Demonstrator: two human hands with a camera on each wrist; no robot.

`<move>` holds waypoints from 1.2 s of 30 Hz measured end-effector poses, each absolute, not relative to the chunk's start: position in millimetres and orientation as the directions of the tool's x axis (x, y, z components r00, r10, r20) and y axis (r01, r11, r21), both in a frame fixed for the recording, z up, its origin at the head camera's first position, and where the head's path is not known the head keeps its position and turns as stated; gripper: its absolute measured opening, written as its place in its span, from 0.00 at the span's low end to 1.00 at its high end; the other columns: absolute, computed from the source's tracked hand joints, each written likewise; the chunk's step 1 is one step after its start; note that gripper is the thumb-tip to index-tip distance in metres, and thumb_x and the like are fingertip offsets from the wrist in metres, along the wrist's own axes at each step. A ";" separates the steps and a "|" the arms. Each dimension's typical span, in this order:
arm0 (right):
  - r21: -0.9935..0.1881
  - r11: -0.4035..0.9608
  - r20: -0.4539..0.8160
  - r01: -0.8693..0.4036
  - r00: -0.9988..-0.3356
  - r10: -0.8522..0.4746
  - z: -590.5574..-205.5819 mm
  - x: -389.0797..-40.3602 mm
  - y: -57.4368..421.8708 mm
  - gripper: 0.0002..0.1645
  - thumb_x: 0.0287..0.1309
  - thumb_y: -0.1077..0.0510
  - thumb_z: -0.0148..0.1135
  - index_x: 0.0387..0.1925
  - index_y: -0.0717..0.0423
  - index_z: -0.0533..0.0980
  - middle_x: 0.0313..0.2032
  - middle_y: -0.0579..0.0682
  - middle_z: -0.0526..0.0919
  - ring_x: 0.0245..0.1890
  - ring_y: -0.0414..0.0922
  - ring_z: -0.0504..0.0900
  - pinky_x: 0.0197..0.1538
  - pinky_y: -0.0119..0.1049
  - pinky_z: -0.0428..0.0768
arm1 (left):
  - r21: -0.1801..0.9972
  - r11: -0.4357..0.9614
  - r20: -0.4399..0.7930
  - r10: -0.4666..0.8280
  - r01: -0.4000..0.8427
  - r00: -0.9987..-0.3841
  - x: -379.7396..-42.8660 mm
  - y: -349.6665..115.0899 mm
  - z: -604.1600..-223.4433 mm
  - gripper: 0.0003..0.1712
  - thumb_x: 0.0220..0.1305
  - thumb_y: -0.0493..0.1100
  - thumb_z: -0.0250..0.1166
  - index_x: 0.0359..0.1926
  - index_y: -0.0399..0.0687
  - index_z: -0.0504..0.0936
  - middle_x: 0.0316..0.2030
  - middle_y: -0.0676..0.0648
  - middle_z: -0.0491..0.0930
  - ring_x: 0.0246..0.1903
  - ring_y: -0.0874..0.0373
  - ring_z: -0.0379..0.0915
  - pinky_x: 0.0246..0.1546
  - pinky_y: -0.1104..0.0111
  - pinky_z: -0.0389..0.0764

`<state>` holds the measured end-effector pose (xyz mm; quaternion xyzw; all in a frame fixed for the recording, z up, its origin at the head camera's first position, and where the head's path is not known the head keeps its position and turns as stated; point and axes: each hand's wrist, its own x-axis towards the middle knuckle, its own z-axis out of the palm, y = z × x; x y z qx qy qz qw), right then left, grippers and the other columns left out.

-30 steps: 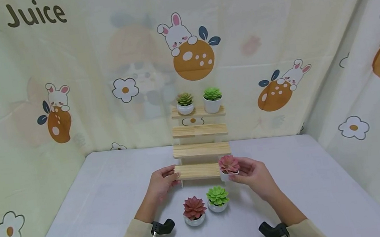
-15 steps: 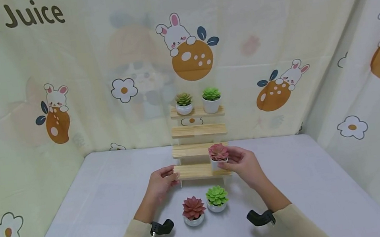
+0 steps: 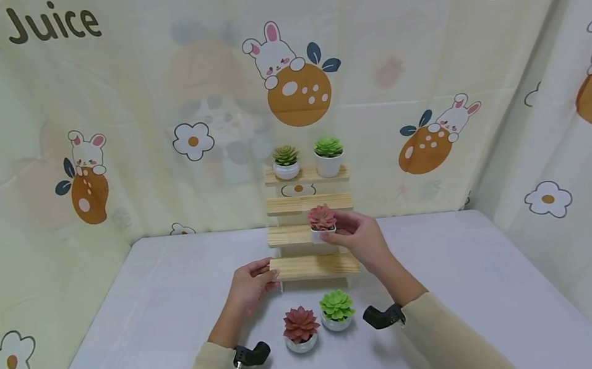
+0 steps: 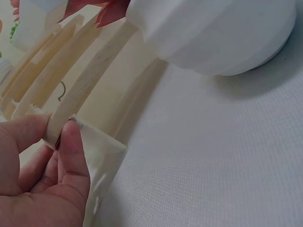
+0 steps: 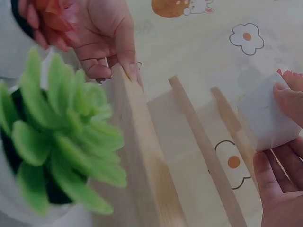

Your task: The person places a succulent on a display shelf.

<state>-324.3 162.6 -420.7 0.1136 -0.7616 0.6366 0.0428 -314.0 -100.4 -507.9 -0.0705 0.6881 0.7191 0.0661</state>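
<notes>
My right hand (image 3: 365,241) holds a pink potted succulent (image 3: 322,218) by its white pot, in front of the second-lowest step of a wooden tiered stand (image 3: 315,266). In the right wrist view the thumb and fingers grip that square white pot (image 5: 265,118) from two sides. My left hand (image 3: 252,285) pinches the left end of the lowest step; the left wrist view shows its thumb and fingers on the board's end (image 4: 78,90). On the table before the stand are a dark red succulent (image 3: 300,325) and a bright green succulent (image 3: 337,307), both in round white pots.
Two more potted plants stand on the top step: an olive-green succulent (image 3: 285,158) at left and a green succulent (image 3: 329,154) at right. Behind the white-covered table (image 3: 456,288) hangs a printed curtain (image 3: 149,91), with another side of it at right.
My right hand has carried the pink succulent up and to the left, from the right end of the lowest step to the second-lowest. My left hand keeps its hold on the lowest step.
</notes>
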 end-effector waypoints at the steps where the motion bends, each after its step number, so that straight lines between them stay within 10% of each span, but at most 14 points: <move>1: -0.961 0.156 0.210 -0.227 -0.970 -0.119 -418.7 -325.9 160.3 0.37 0.52 0.60 0.79 0.64 0.59 0.77 0.60 0.60 0.82 0.61 0.50 0.81 0.56 0.25 0.84 | 0.980 -0.045 -0.192 0.000 -0.192 -0.981 -314.0 -100.3 -507.9 0.24 0.68 0.32 0.66 0.64 0.36 0.78 0.50 0.38 0.81 0.38 0.56 0.82 0.42 0.65 0.90; 36: -0.926 0.229 0.288 -0.301 -0.954 -0.086 -390.9 -395.2 97.3 0.31 0.51 0.60 0.80 0.58 0.61 0.81 0.52 0.60 0.87 0.53 0.53 0.87 0.52 0.37 0.88 | 0.983 -0.036 -0.177 0.008 -0.177 -0.984 -313.5 -101.5 -508.0 0.25 0.67 0.33 0.68 0.64 0.35 0.78 0.49 0.38 0.82 0.37 0.57 0.82 0.42 0.65 0.90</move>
